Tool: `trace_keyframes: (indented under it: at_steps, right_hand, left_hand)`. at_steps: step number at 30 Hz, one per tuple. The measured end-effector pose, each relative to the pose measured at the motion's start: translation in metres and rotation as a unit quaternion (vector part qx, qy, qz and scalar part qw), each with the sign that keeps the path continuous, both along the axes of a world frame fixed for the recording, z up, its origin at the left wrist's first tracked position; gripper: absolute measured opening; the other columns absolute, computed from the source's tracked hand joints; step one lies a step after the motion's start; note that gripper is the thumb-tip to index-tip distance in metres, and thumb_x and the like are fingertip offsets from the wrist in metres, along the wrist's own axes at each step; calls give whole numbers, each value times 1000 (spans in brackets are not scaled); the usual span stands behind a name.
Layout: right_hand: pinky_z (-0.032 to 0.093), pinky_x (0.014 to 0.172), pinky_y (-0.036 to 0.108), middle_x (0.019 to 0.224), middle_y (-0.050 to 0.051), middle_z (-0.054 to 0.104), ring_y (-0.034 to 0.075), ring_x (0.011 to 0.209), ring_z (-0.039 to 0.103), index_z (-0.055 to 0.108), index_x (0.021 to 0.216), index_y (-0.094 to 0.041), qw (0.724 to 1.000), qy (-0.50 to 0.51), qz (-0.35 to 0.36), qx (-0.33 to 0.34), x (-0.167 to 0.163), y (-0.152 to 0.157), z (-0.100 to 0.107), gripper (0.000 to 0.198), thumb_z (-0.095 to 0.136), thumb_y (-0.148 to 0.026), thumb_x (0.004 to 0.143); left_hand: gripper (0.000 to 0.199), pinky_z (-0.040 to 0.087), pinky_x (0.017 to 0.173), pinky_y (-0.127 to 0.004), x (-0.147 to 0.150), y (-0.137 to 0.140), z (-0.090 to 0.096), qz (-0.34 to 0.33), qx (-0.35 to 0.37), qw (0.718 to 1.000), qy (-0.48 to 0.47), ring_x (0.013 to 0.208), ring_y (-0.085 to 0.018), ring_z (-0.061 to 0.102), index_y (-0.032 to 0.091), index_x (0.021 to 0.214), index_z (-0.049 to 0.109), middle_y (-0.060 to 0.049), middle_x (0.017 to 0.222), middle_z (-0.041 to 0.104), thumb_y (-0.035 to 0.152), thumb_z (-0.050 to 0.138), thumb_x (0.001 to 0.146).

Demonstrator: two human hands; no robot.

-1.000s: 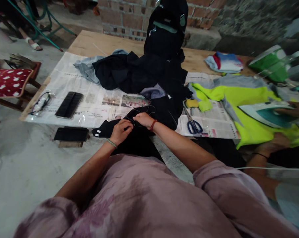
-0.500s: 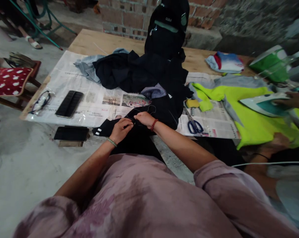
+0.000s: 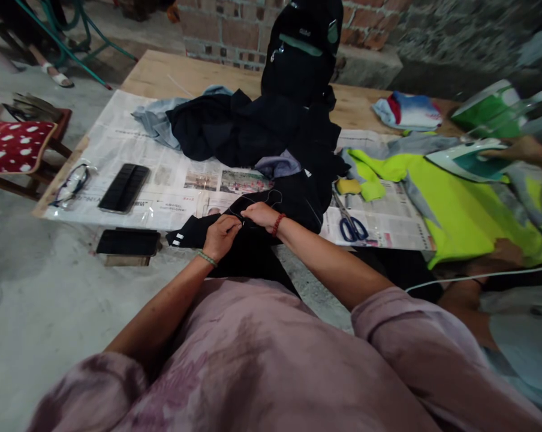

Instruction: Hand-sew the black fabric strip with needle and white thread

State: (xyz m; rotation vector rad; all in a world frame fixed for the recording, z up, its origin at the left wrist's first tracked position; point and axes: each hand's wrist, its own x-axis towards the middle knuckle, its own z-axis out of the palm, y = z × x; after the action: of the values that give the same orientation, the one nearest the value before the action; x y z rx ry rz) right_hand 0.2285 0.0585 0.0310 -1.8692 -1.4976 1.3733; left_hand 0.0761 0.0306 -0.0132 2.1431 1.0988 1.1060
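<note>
At the table's front edge, my left hand (image 3: 221, 236) pinches the edge of a black garment (image 3: 298, 201). White stripes mark the garment's near left end. My right hand (image 3: 259, 215), with a red bead bracelet, is closed just beside the left, its fingertips against the same cloth. A tiny bright glint shows between the two sets of fingertips, too small to name. A thin pale thread (image 3: 271, 193) loops over the garment above my right hand. What the right fingers pinch is hidden.
Blue-handled scissors (image 3: 352, 228) and a yellow sponge-like block (image 3: 348, 186) lie to the right. Beyond, a co-worker's hand moves an iron (image 3: 471, 159) over a neon-yellow garment (image 3: 460, 210). Two phones (image 3: 123, 187), glasses (image 3: 75, 183) and a black backpack (image 3: 300, 60) are nearby.
My hands stay close together at the cloth, with only slight finger shifts. The co-worker's iron has moved up and to the left, and its cord has lifted.
</note>
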Motion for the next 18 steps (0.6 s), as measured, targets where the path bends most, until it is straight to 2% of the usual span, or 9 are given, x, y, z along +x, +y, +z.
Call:
trace_keyframes:
  at_steps: [5, 9, 12, 15, 16, 18]
  right_hand:
    - [22, 49, 21, 48, -6, 38, 5, 49, 32, 51, 53, -13, 999, -18, 41, 17, -3, -4, 1, 23, 52, -26, 71]
    - [19, 49, 21, 48, -7, 35, 5, 49, 29, 48, 53, -13, 999, -15, 51, 11, -3, -7, 2, 26, 50, -28, 73]
    - [20, 49, 21, 48, -8, 36, 4, 49, 29, 51, 56, -13, 998, -5, 56, 8, 0, -7, 3, 25, 51, -31, 73]
    - [22, 49, 21, 46, -7, 37, 5, 48, 32, 53, 57, -13, 998, -3, 65, 4, 2, -6, 4, 26, 51, -33, 74]
    - [22, 49, 20, 46, -7, 38, 5, 47, 32, 54, 58, -13, 998, -4, 67, 2, 2, -5, 4, 26, 50, -33, 74]
    - [24, 49, 20, 45, -6, 40, 5, 46, 35, 55, 57, -13, 998, -2, 66, 3, 2, -5, 2, 26, 50, -31, 75]
  left_hand:
    - [13, 47, 75, -25, 6, -1, -5, 48, 19, 999, 17, 81, -13, 59, 17, 80, 63, -4, 85, 63, 20, 51, 82]
    - [13, 47, 76, -27, 4, 1, -6, 42, 2, 999, 18, 81, -14, 58, 17, 80, 62, -4, 83, 62, 20, 50, 82]
    - [15, 47, 79, -27, -3, 2, -2, 22, -43, 999, 15, 85, -14, 58, 18, 92, 61, -3, 90, 63, 20, 55, 78]
    - [41, 48, 74, -26, -9, 4, 3, 21, -116, 993, 17, 82, -14, 58, 18, 109, 54, -2, 94, 63, 20, 64, 69]
    - [43, 48, 73, -25, -10, 5, 5, 20, -136, 990, 20, 80, -13, 59, 18, 109, 55, -1, 92, 64, 21, 65, 68]
    - [31, 47, 74, -26, -10, 8, 6, 10, -156, 987, 26, 79, -14, 60, 18, 99, 61, -1, 87, 65, 23, 65, 68]
